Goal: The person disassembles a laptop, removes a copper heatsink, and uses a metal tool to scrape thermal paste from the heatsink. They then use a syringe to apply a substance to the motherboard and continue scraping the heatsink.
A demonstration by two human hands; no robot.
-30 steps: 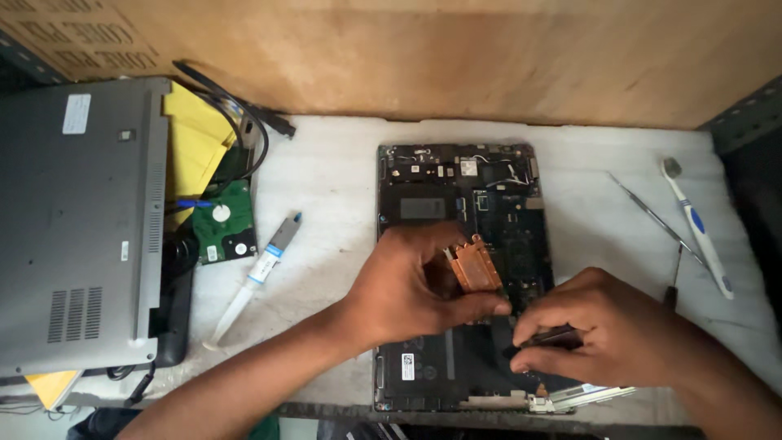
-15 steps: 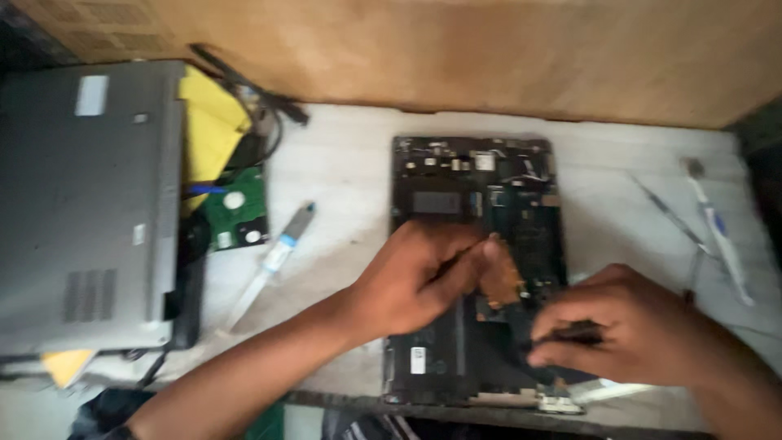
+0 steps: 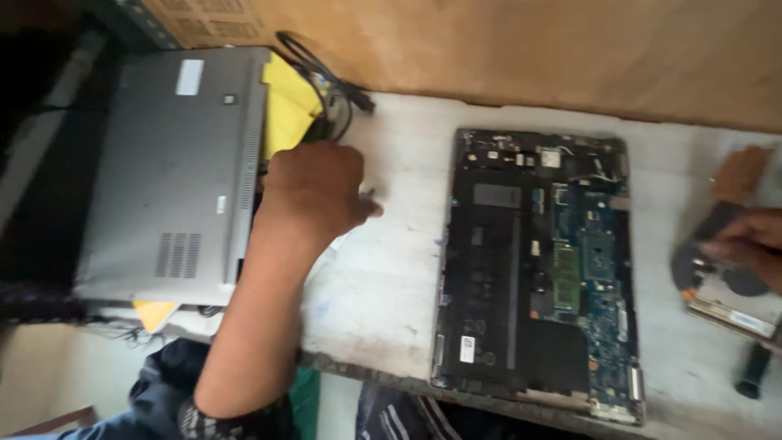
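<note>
My left hand [image 3: 314, 191] is stretched out to the left over the white table, fingers curled downward, between the grey closed laptop [image 3: 179, 171] and the opened laptop chassis [image 3: 538, 269]. A small dark tip [image 3: 371, 193] pokes out beside its fingers; whatever lies under the palm is hidden. At the right edge, my right hand [image 3: 749, 240] grips a cooling fan with its heat pipe [image 3: 717, 285], held low over the table to the right of the chassis. The chassis lies with its green-blue board and black battery bay exposed.
A yellow cloth [image 3: 289, 102] and a black cable [image 3: 326, 65] lie behind the grey laptop. A black tool handle [image 3: 753, 371] rests at the table's front right. A brown board wall [image 3: 529, 49] closes the back. The table's front edge [image 3: 366, 367] runs just below the chassis.
Both hands have left the chassis. My left hand swung left toward the grey laptop, and my right hand carried the fan and copper heat pipe off to the right. The view shifted left.
</note>
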